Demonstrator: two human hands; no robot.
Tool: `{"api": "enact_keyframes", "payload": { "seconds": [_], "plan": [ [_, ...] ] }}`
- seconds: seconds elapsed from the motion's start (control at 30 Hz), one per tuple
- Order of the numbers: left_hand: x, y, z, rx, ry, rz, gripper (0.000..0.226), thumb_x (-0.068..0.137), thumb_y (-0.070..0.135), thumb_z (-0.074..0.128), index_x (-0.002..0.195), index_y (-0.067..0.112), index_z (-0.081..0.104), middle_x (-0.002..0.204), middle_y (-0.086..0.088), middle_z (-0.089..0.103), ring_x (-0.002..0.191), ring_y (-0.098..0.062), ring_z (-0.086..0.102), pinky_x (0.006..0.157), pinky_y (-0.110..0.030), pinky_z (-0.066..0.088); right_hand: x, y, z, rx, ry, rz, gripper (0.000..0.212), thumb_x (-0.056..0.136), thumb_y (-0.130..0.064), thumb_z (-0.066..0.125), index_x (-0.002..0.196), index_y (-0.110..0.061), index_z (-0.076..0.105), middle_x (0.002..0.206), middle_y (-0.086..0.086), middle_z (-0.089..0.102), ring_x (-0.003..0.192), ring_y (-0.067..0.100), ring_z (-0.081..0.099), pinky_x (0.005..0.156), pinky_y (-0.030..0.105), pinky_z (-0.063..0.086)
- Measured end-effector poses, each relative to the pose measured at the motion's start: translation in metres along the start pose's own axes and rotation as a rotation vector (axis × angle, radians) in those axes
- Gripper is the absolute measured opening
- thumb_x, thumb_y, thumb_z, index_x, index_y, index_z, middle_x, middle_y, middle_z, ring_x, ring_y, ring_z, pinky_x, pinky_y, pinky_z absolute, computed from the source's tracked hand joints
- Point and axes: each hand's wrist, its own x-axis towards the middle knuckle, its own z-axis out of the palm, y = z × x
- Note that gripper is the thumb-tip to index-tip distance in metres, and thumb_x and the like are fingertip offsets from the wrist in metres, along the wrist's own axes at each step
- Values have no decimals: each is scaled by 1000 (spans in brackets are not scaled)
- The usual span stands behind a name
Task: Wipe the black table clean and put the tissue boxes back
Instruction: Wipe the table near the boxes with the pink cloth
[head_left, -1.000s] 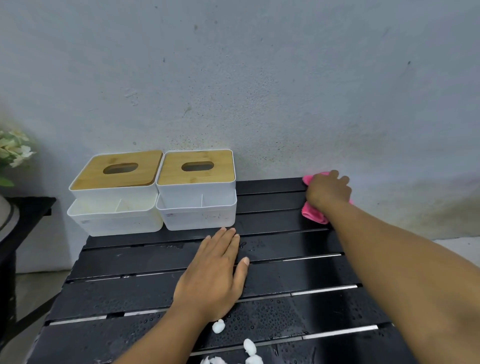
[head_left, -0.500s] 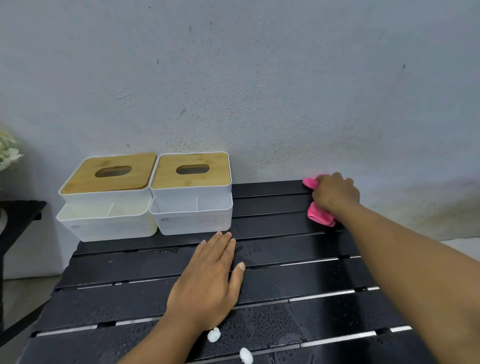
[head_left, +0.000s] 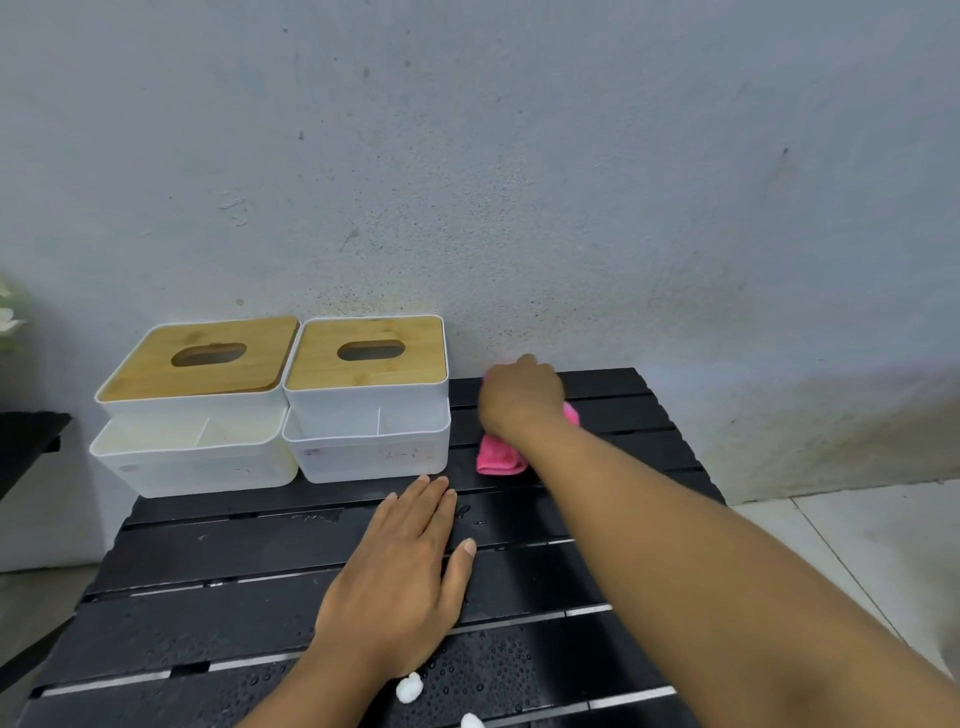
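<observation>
A pale grey plaster wall (head_left: 519, 156) fills the upper half, rough and speckled with small dark marks. Low on the right it carries a yellowish-brown stain (head_left: 831, 441). The black slatted table (head_left: 208, 597) stands against this wall. To its right the floor (head_left: 872, 551) is pale tile with a thin grout line. At the left edge sits a dark stand (head_left: 26, 441), with white flowers (head_left: 8, 317) above it. The light is soft and even.

"What's the worktop (head_left: 208, 597) like?"
"Black slats, wet. Droplets (head_left: 493, 670) lie thick at lower centre."
"And on it?"
"Left box (head_left: 197, 457) and right box (head_left: 369, 447), white with wooden lids, touching, at centre left. A pink cloth (head_left: 498, 460) lies just right of them, mid-frame. Small white wads (head_left: 409, 688) sit at the bottom edge."
</observation>
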Motion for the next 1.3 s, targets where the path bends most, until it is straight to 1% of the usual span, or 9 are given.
{"api": "enact_keyframes", "payload": {
  "seconds": [0.1, 0.23, 0.5, 0.7, 0.87, 0.93, 1.0, 1.13, 1.3],
  "plan": [
    [0, -1, 0, -25, 3, 8, 75, 94, 59, 3, 158, 21, 17, 165, 9, 9, 150, -3, -7, 123, -28, -3, -11, -33, 6, 74, 15, -114, 34, 99, -29, 41, 125, -20, 61, 129, 12, 46, 115, 33, 46, 85, 37, 39],
    [0, -2, -1, -21, -1, 14, 78, 92, 60, -2, 158, 21, 17, 165, 9, 8, 150, -2, -9, 123, -29, -2, -9, -10, 6, 74, -31, -163, 42, 96, -24, 49, 137, -23, 54, 133, 11, 42, 121, 35, 44, 94, 42, 43],
    [0, -1, -3, -24, -19, -1, 75, 94, 60, 0, 158, 22, 12, 165, 10, 4, 150, -3, -10, 123, -29, -4, -3, 87, 4, 114, 5, 57, 49, 93, -21, 51, 141, -30, 51, 135, 10, 42, 125, 36, 44, 98, 45, 43],
    [0, 1, -4, -17, -29, -5, 70, 98, 56, 6, 158, 22, 11, 166, 9, 3, 150, -4, -11, 123, -30, -4, -9, 78, 18, 125, 108, 171, 44, 93, -13, 43, 135, -17, 54, 136, 15, 39, 121, 37, 39, 95, 45, 40],
    [0, 0, -3, -4, -18, -1, 65, 102, 53, 13, 158, 20, 15, 166, 8, 6, 150, -5, -8, 123, -30, -3, -41, 63, 30, 100, 151, -74, 43, 92, -19, 45, 134, -27, 53, 132, 10, 43, 114, 33, 43, 83, 39, 40],
    [-1, 0, -3, 0, -21, -2, 67, 99, 53, 9, 158, 21, 14, 166, 8, 6, 150, -5, -8, 123, -30, -2, -46, 79, 30, 106, 140, -143, 43, 96, -24, 43, 135, -37, 52, 132, 6, 44, 116, 31, 44, 86, 41, 43],
    [0, 0, -3, -3, -23, 0, 69, 98, 53, 7, 158, 21, 13, 166, 9, 5, 150, -4, -9, 123, -30, -2, -38, 104, 27, 108, 134, -24, 47, 94, -23, 44, 138, -38, 51, 134, 7, 44, 121, 32, 44, 93, 45, 44],
    [0, 1, 0, -11, -8, 7, 72, 95, 55, 3, 158, 21, 12, 166, 8, 5, 150, -4, -8, 123, -29, -5, -28, 118, 24, 205, 147, 287, 51, 89, -15, 47, 139, -22, 52, 138, 14, 40, 123, 37, 39, 99, 47, 39],
    [1, -1, 1, 0, 17, 18, 80, 89, 58, -4, 158, 23, 17, 165, 9, 9, 151, -5, -4, 121, -26, -6, -74, 77, 40, 82, 202, -78, 45, 91, -19, 45, 134, -31, 53, 134, 8, 43, 110, 32, 43, 77, 37, 38]
  ]
}}
